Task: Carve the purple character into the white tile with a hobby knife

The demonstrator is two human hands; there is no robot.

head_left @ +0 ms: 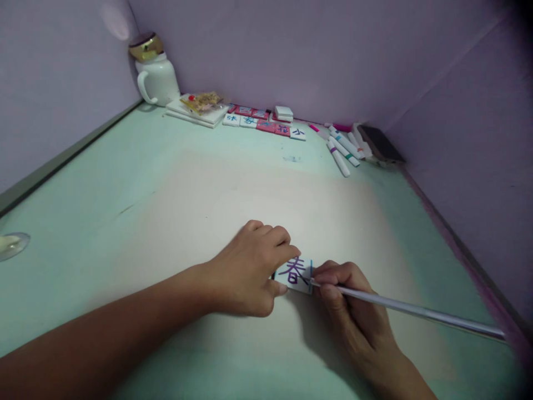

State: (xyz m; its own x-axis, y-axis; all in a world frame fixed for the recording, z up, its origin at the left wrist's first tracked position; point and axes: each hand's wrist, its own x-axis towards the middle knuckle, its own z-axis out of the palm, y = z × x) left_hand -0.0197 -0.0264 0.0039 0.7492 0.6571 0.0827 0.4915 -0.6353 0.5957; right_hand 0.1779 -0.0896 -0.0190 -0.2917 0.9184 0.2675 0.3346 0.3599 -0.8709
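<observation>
Between the thumb and index finger of my left hand (pixel 252 272) is a small white card (pixel 307 269). It bears the character 春 in purple and a blue line along its right edge; my fingers cover its left part. My right hand (pixel 353 305) is closed around a long, slim, silvery rod (pixel 408 304) with a narrow pointed tip. That tip is at the card's right edge, near the blue line; whether it touches cannot be made out. The rod's far end slants out to the right.
Under my hands lies a pale sheet (pixel 216 211) on the green table (pixel 104 166). Lettered tiles (pixel 265 126) line the back, beside a white mug (pixel 158 80) and stacked white boards (pixel 195 118). Several markers (pixel 343 150) and a dark phone-like slab (pixel 381 143) are at back right.
</observation>
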